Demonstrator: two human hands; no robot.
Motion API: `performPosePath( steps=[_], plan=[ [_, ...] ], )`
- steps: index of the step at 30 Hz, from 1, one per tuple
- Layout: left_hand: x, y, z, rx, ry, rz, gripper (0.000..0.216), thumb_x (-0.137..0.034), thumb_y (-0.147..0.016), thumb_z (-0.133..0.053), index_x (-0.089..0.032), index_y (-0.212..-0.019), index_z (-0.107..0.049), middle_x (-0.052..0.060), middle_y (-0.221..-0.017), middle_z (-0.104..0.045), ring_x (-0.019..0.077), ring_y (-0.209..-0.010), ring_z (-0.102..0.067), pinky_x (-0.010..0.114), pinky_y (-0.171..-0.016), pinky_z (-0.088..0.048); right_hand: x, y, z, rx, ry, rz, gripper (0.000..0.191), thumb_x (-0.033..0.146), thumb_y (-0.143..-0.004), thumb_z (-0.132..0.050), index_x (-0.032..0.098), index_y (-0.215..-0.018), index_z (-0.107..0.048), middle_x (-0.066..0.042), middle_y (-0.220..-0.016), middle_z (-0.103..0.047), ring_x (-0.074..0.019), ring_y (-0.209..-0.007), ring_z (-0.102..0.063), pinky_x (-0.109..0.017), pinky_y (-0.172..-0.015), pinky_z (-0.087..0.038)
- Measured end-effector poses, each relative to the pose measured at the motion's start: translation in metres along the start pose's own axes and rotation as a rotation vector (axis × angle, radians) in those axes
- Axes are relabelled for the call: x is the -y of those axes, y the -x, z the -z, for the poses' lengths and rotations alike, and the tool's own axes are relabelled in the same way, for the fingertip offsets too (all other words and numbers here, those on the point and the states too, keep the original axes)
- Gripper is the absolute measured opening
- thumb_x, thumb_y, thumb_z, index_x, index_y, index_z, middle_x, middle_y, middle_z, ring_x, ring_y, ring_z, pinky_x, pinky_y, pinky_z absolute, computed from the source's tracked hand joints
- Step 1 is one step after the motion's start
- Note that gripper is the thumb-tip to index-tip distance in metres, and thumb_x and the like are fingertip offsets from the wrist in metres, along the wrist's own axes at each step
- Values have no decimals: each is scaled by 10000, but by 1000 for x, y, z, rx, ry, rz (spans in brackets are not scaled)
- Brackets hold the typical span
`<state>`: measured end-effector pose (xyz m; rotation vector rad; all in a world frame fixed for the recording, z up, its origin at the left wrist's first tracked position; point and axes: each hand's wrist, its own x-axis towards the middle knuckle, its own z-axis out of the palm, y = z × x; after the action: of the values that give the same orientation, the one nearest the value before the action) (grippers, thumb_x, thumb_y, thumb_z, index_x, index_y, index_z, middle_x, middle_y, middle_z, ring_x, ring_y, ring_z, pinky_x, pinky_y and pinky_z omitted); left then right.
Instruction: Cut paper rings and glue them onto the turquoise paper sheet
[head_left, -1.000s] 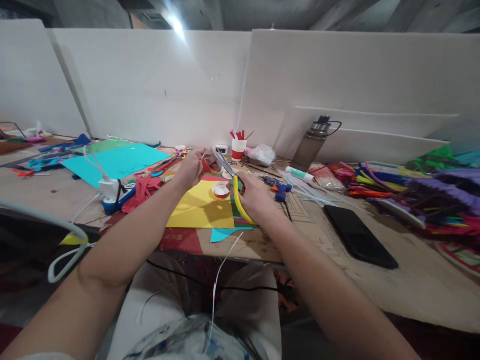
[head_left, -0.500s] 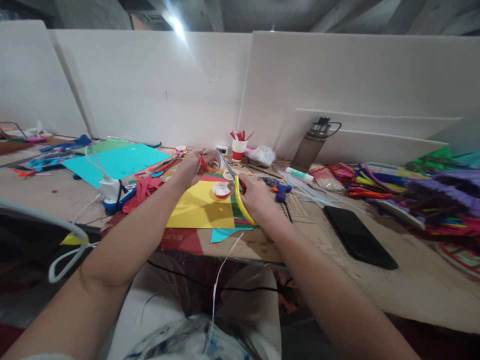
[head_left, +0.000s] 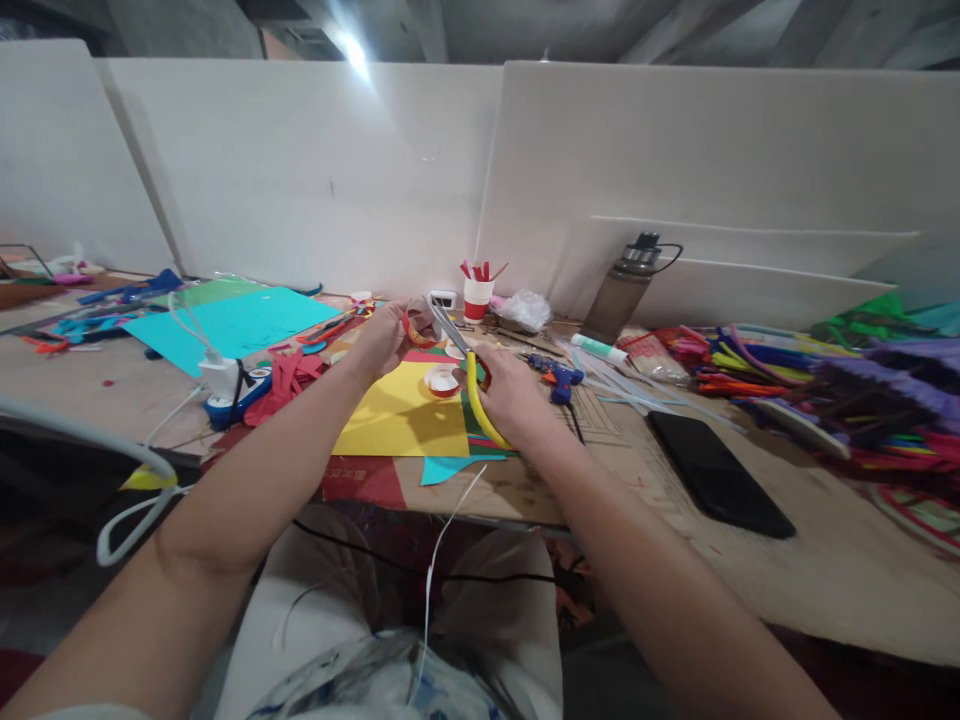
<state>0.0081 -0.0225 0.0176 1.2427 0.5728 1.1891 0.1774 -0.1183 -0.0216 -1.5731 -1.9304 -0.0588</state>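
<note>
Left hand [head_left: 386, 338]: my fingers are closed in a pinch on the near side of a red-edged paper ring [head_left: 422, 338], with no visible gap; I can't make out each fingertip.
Right hand [head_left: 506, 390]: my fingers are curled round the yellow handles of the scissors [head_left: 472, 376]; how far the handles are spread is hidden by my hand.
Paper ring: held up beyond the far edge of the yellow sheet [head_left: 397, 415], right at the scissor blades. I can't tell which blade, if either, goes inside it.
Blades: half a second ago they looked like one thin line; now they show broader and seem parted again. I read that as the middle of repeated snips, with the ring not yet let go.
White cup piece [head_left: 442, 381]: on the yellow sheet, red-edged too, in the same place as before, untouched.
Glue gun [head_left: 562, 382]: lying right of my scissor hand, unmoved.
Red strips [head_left: 289, 385]: heaped left of the yellow sheet, beneath neither hand.
</note>
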Motion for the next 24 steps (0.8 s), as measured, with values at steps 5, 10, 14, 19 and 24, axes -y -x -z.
performPosePath(
  steps=[5, 10, 14, 19, 24],
  plan=[
    [-2, 2, 3, 74, -55, -40, 229, -108, -777, -631, -157, -599, -496, -10, -596, -486, 69, -530, -474, 188, -485, -383, 3, 0, 2, 2, 12, 10, 346, 428, -950, -456, 190, -1123, -637, -111, -921, -694, -246, -837, -605, -306, -689, -382],
    [-4, 2, 6, 130, -126, -61, 176, -164, -778, -666, -144, -632, -570, 3, -610, -522, 78, -547, -491, 181, -466, -369, 5, 0, 4, 2, 25, 6, 339, 428, -943, -466, 191, -1099, -651, -107, -897, -708, -241, -800, -612, -297, -660, -367],
    [-2, -2, 10, 124, -104, -24, 150, -199, -790, -673, -138, -670, -608, 7, -611, -545, 78, -525, -495, 183, -457, -375, 4, 0, 2, -5, -6, 5, 309, 416, -935, -476, 197, -1045, -664, -96, -869, -712, -229, -783, -616, -290, -659, -373],
    [4, -6, 19, 131, -46, 22, 169, -216, -772, -699, -138, -662, -597, 2, -597, -569, 62, -474, -500, 174, -426, -359, -4, -4, -3, -86, -209, -9, 354, 506, -912, -496, 199, -940, -669, -61, -793, -682, -196, -728, -597, -287, -666, -410],
    [8, 0, 16, 251, -77, 117, 229, -300, -720, -769, -114, -721, -634, 29, -637, -602, 58, -461, -515, 161, -388, -303, -11, -8, -8, -67, -635, -188, 464, 647, -846, -546, 229, -1028, -632, -3, -701, -609, -142, -551, -533, -265, -519, -425]
  ],
)
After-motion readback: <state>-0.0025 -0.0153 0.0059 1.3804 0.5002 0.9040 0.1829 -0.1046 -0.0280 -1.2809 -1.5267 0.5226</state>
